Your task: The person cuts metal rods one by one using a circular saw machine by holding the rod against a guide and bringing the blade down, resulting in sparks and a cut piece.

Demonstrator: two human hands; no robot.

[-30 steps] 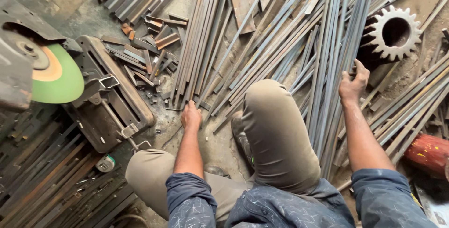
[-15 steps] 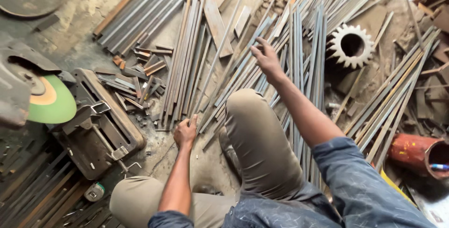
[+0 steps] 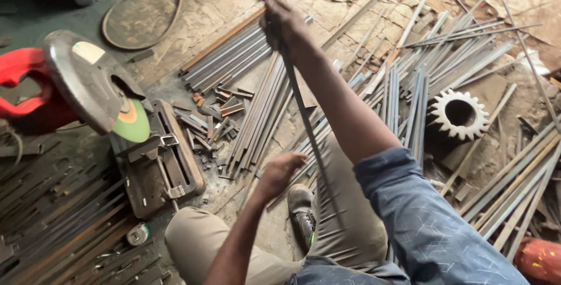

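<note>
The long steel rod (image 3: 304, 122) stood lifted off the floor, slanting from above the right hand (image 3: 284, 23) down past the knee. That hand was clenched around it near the top. The left hand (image 3: 279, 170) hung beside the rod's lower stretch, fingers loosely curled, not gripping it. Bundles of flat steel bars (image 3: 261, 115) lay just beyond, a toothed gear (image 3: 460, 114) to the right, the chop saw (image 3: 111, 107) to the left. Held one-handed, the rod might have swung and caught the saw's disc or slipped onto the shoe (image 3: 301, 214).
</note>
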